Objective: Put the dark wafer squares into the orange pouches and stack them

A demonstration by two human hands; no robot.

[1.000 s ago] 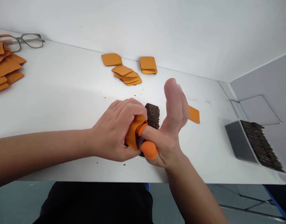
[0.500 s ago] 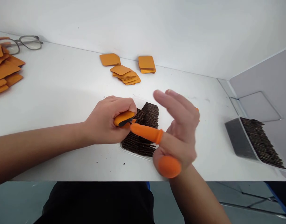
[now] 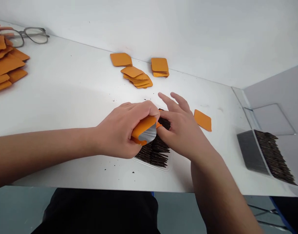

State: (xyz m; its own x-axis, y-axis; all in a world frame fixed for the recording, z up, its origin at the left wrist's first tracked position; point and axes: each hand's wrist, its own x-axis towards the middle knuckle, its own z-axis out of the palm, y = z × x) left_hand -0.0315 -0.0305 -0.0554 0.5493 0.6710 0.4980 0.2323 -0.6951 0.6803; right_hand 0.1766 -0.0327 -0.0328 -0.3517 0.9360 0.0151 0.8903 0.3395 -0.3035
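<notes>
The left forearm comes in flat from the left, and the left hand [image 3: 122, 130] is curled, knuckles up, around an orange pouch [image 3: 142, 127]. It grips the pouch firmly between thumb and fingers, so that the mouth gapes toward the right and shows a silver lining. The right forearm rises from the lower right, and the right hand [image 3: 184, 133] lies palm down. Its forefinger wears an orange finger cot [image 3: 159, 125], whose tip sits right at the pouch mouth. The other fingers [image 3: 174, 100] are spread loosely and lifted, but the thumb is hidden, so I cannot tell whether this hand pinches anything. Both hands hover just above a clear tray [image 3: 161, 166] at the near table edge, packed with dark brown squares [image 3: 154, 152] standing on edge. The pouch is above the tray's left part. On the white table [image 3: 66, 87], a single orange pouch [image 3: 202, 119] lies flat just beyond the right hand. Small stacks of pouches [image 3: 136, 77] sit near the back wall, and a looser heap [image 3: 5, 65] lies far left beside a pair of glasses [image 3: 24, 34]. A second tray [image 3: 248, 152] of dark squares stands well apart on the right.
</notes>
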